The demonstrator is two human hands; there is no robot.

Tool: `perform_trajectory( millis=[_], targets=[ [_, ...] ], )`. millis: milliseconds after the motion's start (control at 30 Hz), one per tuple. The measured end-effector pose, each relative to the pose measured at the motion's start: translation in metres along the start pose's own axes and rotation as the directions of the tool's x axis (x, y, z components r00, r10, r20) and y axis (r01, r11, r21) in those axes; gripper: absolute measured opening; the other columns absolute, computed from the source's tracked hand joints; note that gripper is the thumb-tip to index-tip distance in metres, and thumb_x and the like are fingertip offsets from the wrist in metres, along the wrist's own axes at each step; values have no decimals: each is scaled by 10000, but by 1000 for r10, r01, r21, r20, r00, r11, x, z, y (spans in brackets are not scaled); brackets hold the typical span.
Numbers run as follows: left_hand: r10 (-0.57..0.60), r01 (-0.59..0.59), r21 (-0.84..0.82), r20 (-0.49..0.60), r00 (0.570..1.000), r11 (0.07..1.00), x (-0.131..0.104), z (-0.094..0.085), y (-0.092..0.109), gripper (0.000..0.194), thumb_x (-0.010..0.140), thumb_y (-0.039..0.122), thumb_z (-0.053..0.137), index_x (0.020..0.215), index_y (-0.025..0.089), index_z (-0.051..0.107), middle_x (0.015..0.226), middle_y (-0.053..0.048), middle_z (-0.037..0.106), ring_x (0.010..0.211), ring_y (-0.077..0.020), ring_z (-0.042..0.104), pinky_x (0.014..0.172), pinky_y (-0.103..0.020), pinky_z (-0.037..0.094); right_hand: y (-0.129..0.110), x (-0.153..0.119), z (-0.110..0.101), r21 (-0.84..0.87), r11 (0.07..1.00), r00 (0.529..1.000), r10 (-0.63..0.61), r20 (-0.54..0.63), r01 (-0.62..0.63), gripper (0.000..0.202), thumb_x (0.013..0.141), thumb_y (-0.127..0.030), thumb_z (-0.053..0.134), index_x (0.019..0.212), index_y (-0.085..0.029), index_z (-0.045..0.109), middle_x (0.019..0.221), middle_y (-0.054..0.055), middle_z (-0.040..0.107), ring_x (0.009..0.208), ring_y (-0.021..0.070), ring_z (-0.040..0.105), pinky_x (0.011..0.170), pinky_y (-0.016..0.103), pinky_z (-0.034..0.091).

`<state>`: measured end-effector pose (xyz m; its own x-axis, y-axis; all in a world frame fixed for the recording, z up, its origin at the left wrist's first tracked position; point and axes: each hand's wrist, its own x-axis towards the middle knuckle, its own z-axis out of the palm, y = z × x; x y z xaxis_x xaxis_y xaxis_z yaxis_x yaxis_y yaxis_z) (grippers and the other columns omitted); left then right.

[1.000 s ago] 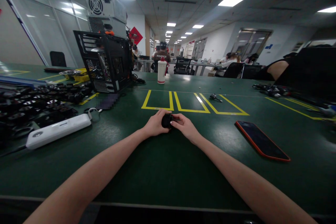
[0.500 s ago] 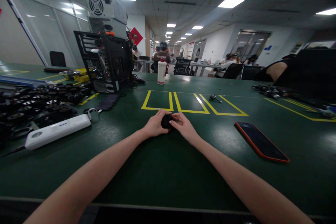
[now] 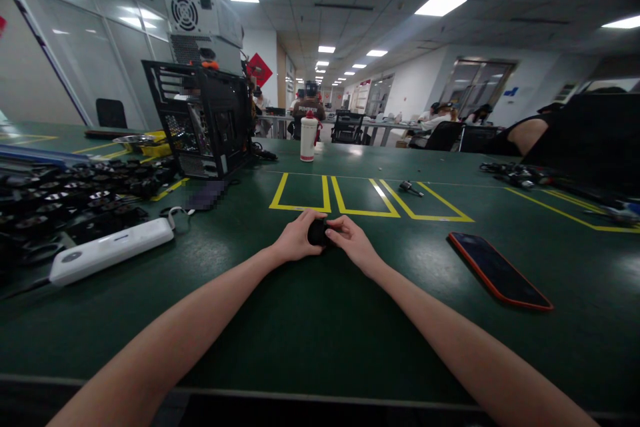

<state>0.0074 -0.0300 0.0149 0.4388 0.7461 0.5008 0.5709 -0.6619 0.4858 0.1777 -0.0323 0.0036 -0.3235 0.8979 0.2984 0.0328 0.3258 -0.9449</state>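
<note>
Between my hands, low over the green table (image 3: pixel 310 320), is a small black rounded part (image 3: pixel 317 233); its exact kind is too dark to make out. My left hand (image 3: pixel 297 236) wraps round its left side, thumb below and fingers above. From the right, my right hand (image 3: pixel 350 240) pinches at the part's right edge with thumb and forefinger. My fingers hide much of its outline. A small dark piece with a metal end (image 3: pixel 411 188) lies beyond, by the right-hand yellow tape outline (image 3: pixel 440 218).
A phone in an orange case (image 3: pixel 500 271) lies to the right. On the left are a white power strip (image 3: pixel 113 250) and a heap of black parts (image 3: pixel 100 183). Behind stand an open computer case (image 3: pixel 215 120) and a white bottle (image 3: pixel 307 139). Several people sit farther back.
My right thumb and fingers have shifted very slightly on the black part. My left hand keeps its hold, and the table things stay where they were.
</note>
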Motion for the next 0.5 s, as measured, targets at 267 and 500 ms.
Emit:
perform_trajectory(
  millis=[267, 500],
  targets=[
    [-8, 8, -8, 2, 1000, 1000, 0, 1, -1, 599, 552, 217, 658, 1095, 229, 405, 1071, -27, 474, 991, -212, 487, 840, -344, 411, -3, 2, 0, -11, 997, 997, 80, -5, -80, 333, 696, -294, 593, 1000, -185, 511, 989, 51, 570, 941, 172, 555, 898, 387, 408],
    [2, -2, -12, 9, 1000, 1000, 0, 0, -2, 605, 563, 210, 651, 1109, 234, 391, 1093, -28, 464, 1008, -217, 478, 836, -347, 412, -3, -3, 0, 41, 999, 998, 13, 60, -15, 332, 654, -230, 636, 953, -215, 489, 1050, 22, 538, 993, 171, 543, 900, 360, 424]
  ],
)
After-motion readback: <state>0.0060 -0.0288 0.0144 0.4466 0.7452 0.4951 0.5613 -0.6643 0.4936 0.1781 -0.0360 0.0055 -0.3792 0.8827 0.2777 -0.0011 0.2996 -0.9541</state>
